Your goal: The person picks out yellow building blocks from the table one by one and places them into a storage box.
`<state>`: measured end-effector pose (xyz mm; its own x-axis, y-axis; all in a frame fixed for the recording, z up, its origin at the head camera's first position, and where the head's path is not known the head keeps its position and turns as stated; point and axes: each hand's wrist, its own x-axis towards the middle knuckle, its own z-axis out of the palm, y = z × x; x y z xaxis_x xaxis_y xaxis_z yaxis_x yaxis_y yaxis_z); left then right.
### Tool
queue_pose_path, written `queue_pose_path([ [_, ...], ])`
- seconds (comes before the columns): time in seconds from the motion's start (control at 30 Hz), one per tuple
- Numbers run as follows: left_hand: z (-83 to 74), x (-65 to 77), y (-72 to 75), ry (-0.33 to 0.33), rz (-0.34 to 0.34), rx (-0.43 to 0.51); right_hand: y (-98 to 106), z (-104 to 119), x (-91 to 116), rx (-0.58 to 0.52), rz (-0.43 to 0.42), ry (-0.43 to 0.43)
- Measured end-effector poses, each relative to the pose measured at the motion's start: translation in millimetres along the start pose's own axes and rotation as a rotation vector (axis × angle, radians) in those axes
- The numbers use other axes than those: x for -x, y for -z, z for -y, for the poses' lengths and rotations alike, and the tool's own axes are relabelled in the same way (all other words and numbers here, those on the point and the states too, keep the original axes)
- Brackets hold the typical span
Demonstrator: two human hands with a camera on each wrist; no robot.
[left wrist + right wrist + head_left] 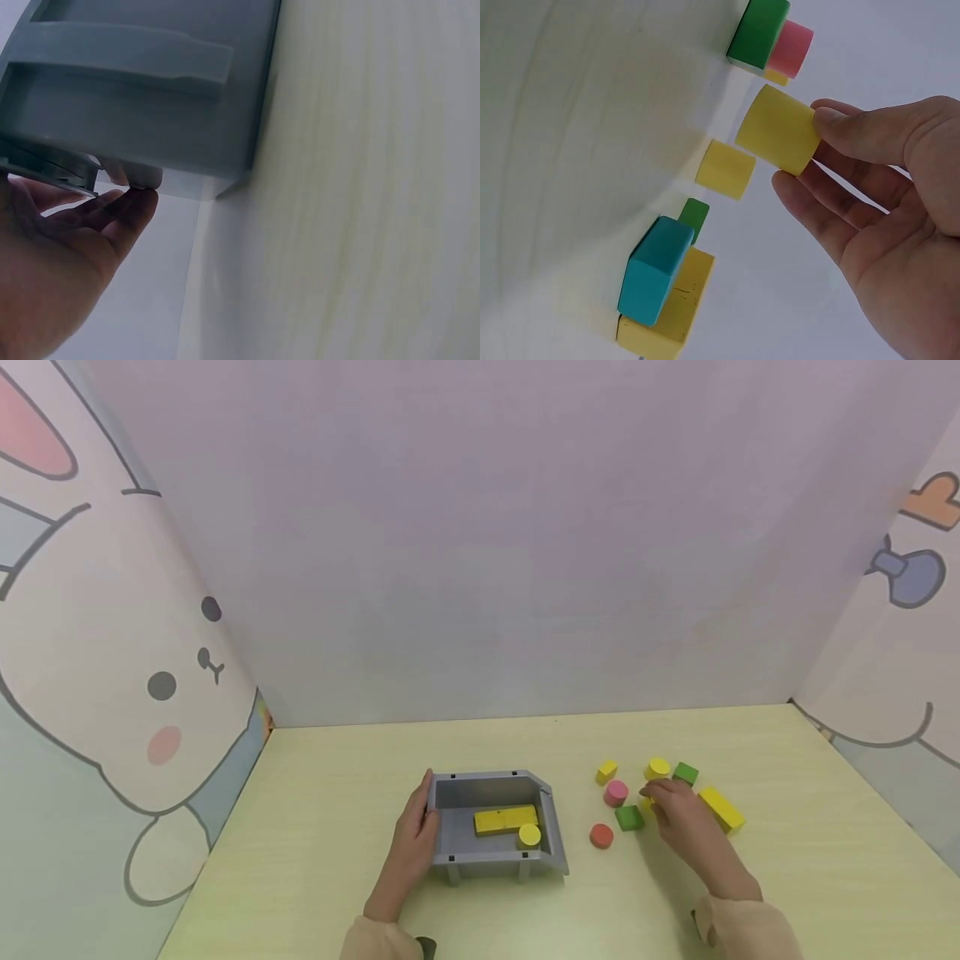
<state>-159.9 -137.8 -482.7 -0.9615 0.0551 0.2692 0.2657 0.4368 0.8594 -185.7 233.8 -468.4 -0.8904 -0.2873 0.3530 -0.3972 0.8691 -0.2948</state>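
Note:
My left hand (411, 837) grips the left end of a grey plastic bin (487, 860), thumb on the near side of the wall. In the left wrist view, its fingertips touch the bin's edge beneath a grey ledge. Inside the bin lie a long yellow block (504, 819) and a yellow cylinder (529, 837). Over to the right, my right hand (678, 814) pinches another yellow cylinder (778, 131) between thumb and fingers. From the head view that cylinder is mostly hidden by the hand. Close to it stands a further yellow cylinder (726, 169), apart from the fingers.
Around my right hand are a small yellow block (607, 772), a pink cylinder (616, 793), a red disc (602, 836), green blocks (629, 817) and a long yellow block (722, 810). A teal block (656, 270) shows in the right wrist view. Walls enclose the table (322, 793).

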Motion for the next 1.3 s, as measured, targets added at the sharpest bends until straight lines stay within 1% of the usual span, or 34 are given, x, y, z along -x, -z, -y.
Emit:
queue_pose_path([
  [0.17, 1.6, -0.4, -0.5, -0.013, -0.002, -0.001, 1, 4, 0, 0.008, -0.012, 0.014],
  [0.33, 1.9, -0.4, -0.6, -0.011, -0.003, -0.008, 1, 8, 1, 0.017, -0.013, 0.023],
  [0.53, 0.6, 0.0, -0.4, -0.001, -0.001, -0.012, 3, 15, 1, 0.017, -0.043, 0.054],
  [0.67, 2.0, 0.0, -0.7, -0.007, -0.003, -0.006, 4, 19, 1, 0.009, -0.049, 0.069],
  [0.83, 3.7, 0.0, -1.2, -0.013, -0.006, 0.002, 2, 24, 0, 0.000, -0.030, 0.070],
  [1.13, 1.5, 0.1, -0.9, -0.004, -0.007, -0.014, -2, 37, -1, -0.004, -0.048, 0.095],
  [1.3, 1.8, 0.1, -0.8, 0.001, -0.006, -0.017, -4, 44, -2, -0.004, -0.074, 0.132],
])
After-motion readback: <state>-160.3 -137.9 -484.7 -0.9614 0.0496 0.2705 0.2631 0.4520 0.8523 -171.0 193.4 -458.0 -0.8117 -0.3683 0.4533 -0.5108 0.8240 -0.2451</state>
